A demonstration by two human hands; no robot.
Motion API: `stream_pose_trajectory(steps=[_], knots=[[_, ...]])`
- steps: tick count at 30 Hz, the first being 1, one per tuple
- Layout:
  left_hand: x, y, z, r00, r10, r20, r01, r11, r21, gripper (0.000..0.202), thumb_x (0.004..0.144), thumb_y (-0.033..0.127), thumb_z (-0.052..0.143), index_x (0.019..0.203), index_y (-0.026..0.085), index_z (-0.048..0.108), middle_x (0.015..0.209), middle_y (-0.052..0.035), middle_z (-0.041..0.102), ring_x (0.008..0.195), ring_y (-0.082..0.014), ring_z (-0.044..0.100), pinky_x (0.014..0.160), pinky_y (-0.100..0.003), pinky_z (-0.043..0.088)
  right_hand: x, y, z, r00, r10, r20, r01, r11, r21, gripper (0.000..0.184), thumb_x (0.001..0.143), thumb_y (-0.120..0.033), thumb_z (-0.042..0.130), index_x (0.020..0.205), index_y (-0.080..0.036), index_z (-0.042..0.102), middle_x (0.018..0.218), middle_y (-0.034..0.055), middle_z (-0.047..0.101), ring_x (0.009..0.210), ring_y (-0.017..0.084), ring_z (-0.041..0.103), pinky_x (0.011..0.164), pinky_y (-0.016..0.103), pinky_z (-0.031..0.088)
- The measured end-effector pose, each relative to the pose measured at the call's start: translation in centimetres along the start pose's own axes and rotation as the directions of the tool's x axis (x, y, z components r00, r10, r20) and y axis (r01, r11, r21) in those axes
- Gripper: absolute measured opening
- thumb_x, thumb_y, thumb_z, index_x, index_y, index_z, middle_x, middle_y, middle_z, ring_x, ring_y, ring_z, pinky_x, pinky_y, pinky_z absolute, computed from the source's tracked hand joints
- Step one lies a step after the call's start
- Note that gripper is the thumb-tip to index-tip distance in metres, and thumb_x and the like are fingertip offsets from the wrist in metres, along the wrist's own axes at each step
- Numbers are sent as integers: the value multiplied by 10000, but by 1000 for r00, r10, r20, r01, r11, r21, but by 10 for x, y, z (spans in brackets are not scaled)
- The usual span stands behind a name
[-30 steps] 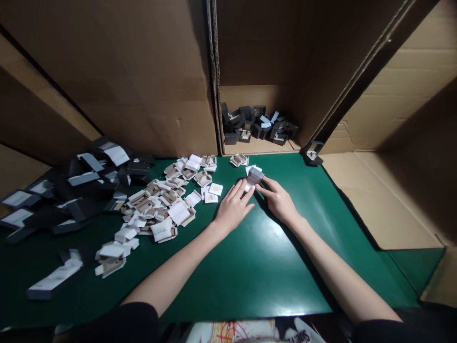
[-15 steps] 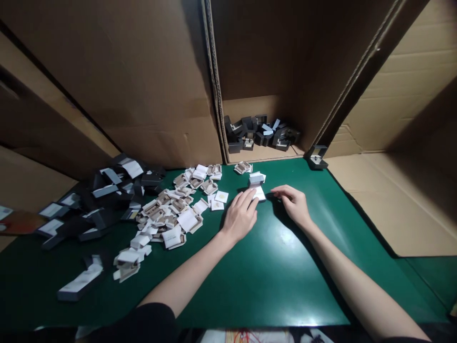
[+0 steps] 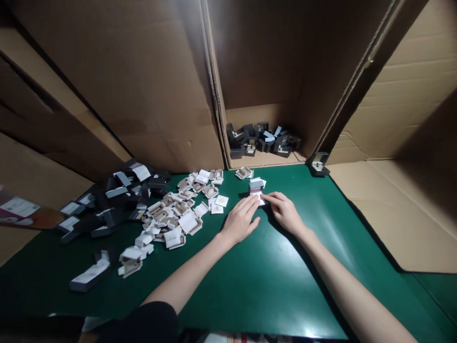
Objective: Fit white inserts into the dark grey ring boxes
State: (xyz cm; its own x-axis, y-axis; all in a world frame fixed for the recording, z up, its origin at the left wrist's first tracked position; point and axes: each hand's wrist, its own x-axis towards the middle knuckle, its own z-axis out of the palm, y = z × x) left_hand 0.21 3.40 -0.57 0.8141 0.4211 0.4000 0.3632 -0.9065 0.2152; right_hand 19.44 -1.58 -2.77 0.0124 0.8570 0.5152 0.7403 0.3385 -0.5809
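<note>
Take the little grey-and-white box (image 3: 255,187) as the middle of a clock. It sits on the green table (image 3: 307,286) in front of you with its lid standing up, perhaps so that you can get at the white part inside. Your left hand (image 3: 240,220) comes in from about 7 o'clock, its fingers lying close together over the low front of the box and its thumb sticking out on its own. It looks as if that hand keeps the box from sliding. Your right hand (image 3: 284,209) is at about 4 o'clock, with its pointing finger stretched to the box's right edge and the other fingers curled; I can't tell if its finger and thumb pinch anything. Two white cards (image 3: 219,204) lie near 8 o'clock, by the heap of white trays (image 3: 171,214), maybe so they are quick to reach. Farther off, at 9 o'clock, is a pile of black boxes (image 3: 114,216). More dark boxes (image 3: 264,140) sit at 12 o'clock inside a big cardboard box (image 3: 271,114), whose walls likely keep them together. One open black box (image 3: 319,165) stands alone past 2 o'clock.
</note>
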Motion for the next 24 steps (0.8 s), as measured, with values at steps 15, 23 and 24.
stream_pose_trajectory(steps=[15, 23, 24], knots=[[-4, 16, 8, 993, -113, -40, 113, 994, -7, 414, 857, 145, 477, 1270, 124, 499, 1383, -110, 486, 1331, -213, 402, 1079, -362, 425, -6, 2, 1, 989, 142, 32, -145, 981, 133, 336, 859, -193, 457, 1140, -233, 638, 977, 55, 681, 883, 224, 593, 800, 397, 481], [-46, 49, -15, 982, -179, -61, 166, 970, -179, 433, 850, 291, 583, 1269, 242, 487, 1136, -88, 564, 1079, -242, 526, 922, -402, 498, -11, 9, -7, 851, 526, 3, -447, 720, 531, 304, 775, -392, 583, 965, -178, 689, 867, 81, 719, 766, 194, 656, 755, 331, 515], [-50, 49, -17, 971, -219, -92, 197, 959, -202, 570, 811, 344, 641, 1327, 245, 422, 1178, -106, 521, 1110, -260, 503, 934, -424, 489, -11, 9, -8, 843, 538, 11, -460, 709, 535, 308, 766, -400, 591, 955, -178, 691, 866, 82, 719, 765, 191, 655, 752, 322, 515]])
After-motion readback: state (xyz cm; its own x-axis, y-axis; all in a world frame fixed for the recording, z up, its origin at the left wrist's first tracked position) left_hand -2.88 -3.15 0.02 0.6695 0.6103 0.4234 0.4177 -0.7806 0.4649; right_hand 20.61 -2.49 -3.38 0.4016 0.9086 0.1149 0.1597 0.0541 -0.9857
